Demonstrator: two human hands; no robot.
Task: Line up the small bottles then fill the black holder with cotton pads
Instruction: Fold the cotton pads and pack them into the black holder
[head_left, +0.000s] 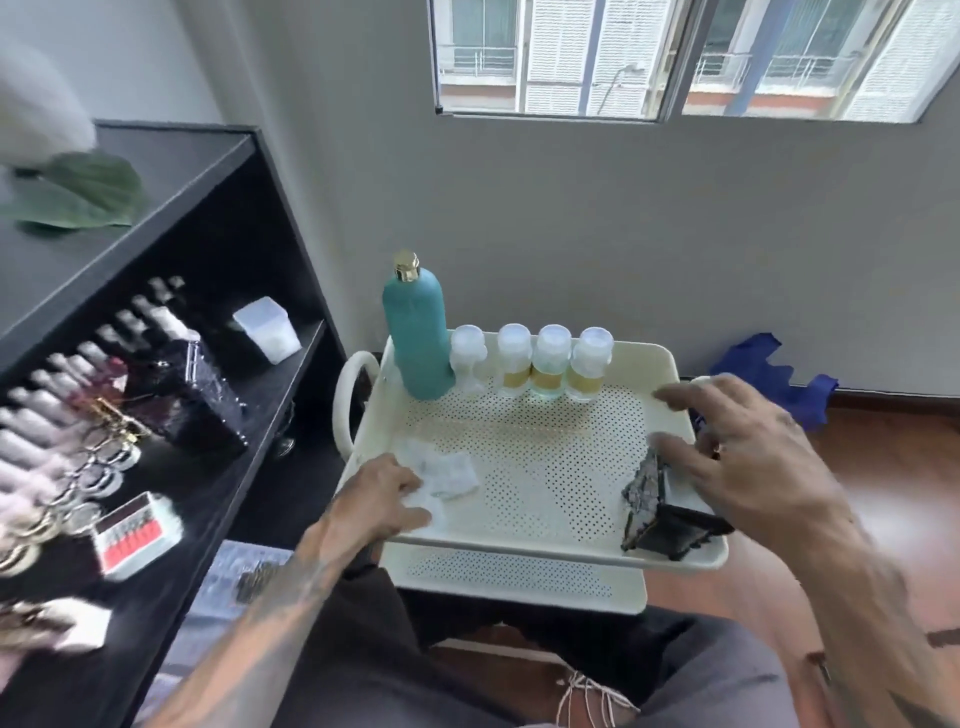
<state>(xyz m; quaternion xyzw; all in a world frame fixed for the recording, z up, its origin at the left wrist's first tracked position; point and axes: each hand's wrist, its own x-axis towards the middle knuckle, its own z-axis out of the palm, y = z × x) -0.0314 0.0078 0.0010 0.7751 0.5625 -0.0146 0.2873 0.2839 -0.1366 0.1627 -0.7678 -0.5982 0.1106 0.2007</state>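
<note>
Several small clear bottles with white caps stand in a row along the far edge of a cream perforated cart tray, next to a tall teal bottle. White cotton pads lie at the tray's near left. My left hand rests on them, its fingers curled round one pad. A black holder lies tipped on its side at the tray's near right corner. My right hand hovers just above it with fingers spread and straight, holding nothing.
A black shelf unit stands to the left with a row of blurred bottles, a dark textured box, a clear cup and a box of red items. A blue cloth lies on the wooden floor to the right.
</note>
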